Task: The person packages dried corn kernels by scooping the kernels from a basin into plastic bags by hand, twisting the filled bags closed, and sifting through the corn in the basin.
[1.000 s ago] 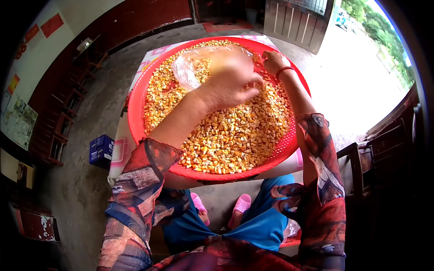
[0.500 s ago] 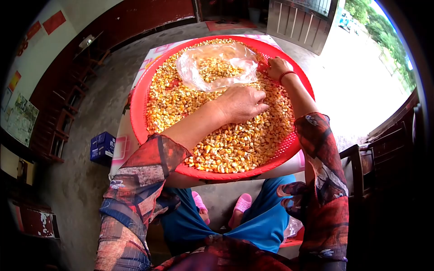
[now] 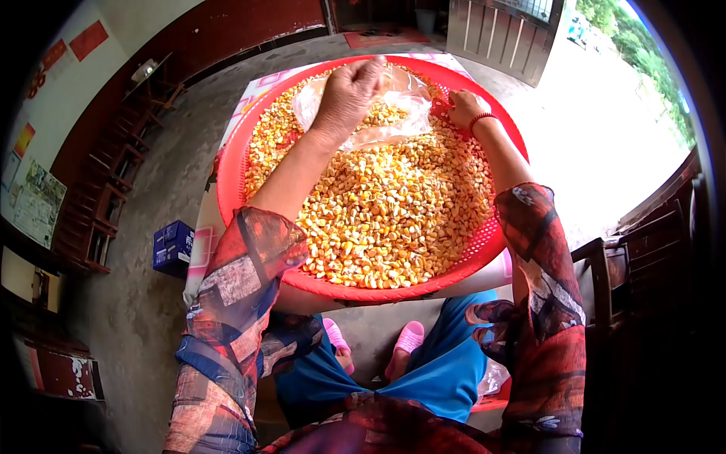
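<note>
A wide red basket (image 3: 231, 198) holds a spread of yellow corn kernels (image 3: 378, 212). Toward its far side lies a clear plastic bag (image 3: 412, 113), its mouth spread and some kernels inside. My left hand (image 3: 352, 94) is raised over the bag with its fingers closed; whatever they hold is hidden. At the basket's right side, my right hand (image 3: 467, 110), with a red beaded bracelet (image 3: 481, 118) at the wrist, reaches down to the kernels. Its fingers are curled together, and I cannot make out what is in them.
The basket rests on a table with a pink and white cover (image 3: 261, 89). A blue box (image 3: 173, 248) stands on the floor to the left. Wooden chairs (image 3: 639, 265) are at the right, and a metal door (image 3: 499, 38) stands ajar behind.
My left hand has moved from over the middle of the kernels, away and to the left, to above the plastic bag. My right hand has stayed in nearly the same place.
</note>
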`<state>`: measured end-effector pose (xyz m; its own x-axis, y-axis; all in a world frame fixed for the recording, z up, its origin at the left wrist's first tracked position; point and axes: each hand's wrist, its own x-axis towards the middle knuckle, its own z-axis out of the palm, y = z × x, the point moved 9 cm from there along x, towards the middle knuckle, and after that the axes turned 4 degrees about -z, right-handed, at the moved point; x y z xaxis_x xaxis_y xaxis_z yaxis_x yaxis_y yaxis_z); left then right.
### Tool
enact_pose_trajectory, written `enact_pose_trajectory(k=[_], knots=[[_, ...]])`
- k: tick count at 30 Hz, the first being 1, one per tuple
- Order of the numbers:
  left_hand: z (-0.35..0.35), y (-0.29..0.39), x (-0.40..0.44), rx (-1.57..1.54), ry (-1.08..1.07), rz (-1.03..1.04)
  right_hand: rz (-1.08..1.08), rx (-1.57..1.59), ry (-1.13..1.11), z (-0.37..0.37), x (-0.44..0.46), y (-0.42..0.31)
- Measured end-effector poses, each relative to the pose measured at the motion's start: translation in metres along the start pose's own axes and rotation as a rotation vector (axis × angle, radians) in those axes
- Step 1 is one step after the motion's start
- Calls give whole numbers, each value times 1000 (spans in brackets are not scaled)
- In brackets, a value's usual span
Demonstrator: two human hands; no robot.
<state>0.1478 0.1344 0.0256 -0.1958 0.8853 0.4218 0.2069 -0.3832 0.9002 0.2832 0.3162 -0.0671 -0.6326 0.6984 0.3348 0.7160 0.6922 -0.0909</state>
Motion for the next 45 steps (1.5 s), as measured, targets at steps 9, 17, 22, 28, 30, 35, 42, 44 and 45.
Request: enact_pose_trajectory(k=[9, 17, 22, 28, 30, 35, 42, 44, 45], knots=[[-39, -42, 14, 145, 144, -36, 56, -66, -57, 6, 4, 4], [-22, -33, 7, 885, 61, 95, -45, 48, -102, 0, 1, -33], [-38, 5, -2, 1161, 286, 340, -338, 149, -26, 7, 3, -79], [-75, -21, 1, 1315, 317, 65, -374, 47, -226, 12, -2, -85], [-82, -31, 4, 1291, 299, -6, -379, 33, -255, 13, -1, -85], [-102, -51, 5, 1182, 206, -170, -355, 83, -337, 6, -10, -85], [-103, -46, 7, 1072, 201, -158, -48, 314, -639, 10, -28, -66], [-102, -34, 7, 994, 252, 5, -34, 350, -611, 9, -30, -68], [-102, -32, 7, 995, 255, 3, -20, 387, -582, 8, -29, -68]])
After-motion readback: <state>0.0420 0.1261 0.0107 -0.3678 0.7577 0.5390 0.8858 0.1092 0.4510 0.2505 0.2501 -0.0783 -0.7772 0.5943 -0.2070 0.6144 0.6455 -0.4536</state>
